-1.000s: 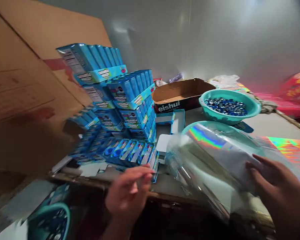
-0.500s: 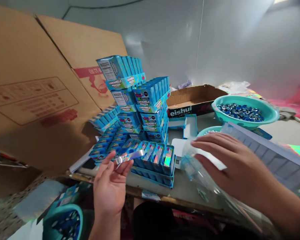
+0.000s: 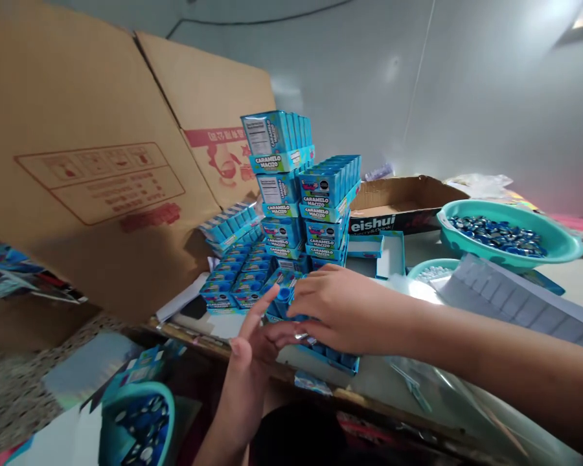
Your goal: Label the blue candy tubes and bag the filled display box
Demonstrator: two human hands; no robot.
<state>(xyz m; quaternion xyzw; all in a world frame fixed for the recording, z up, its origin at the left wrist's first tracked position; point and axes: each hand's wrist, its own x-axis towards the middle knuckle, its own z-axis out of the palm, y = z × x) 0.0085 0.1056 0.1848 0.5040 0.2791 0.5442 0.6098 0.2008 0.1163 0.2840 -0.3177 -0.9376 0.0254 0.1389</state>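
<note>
Small boxes [image 3: 284, 298] in the front tray [image 3: 342, 367], at six o'clock from the stacks [image 3: 282, 189], could tip if the right hand [image 3: 333, 304], fingers curled over them, presses unevenly beside the half-spread left hand [image 3: 256, 355], both grips unclear.

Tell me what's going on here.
A person's right hand is over a tray of blue boxes, close against the left hand. Something shiny shows between them, too small to identify. More blue boxes stand stacked behind; a bowl of blue pieces sits to the right.
</note>
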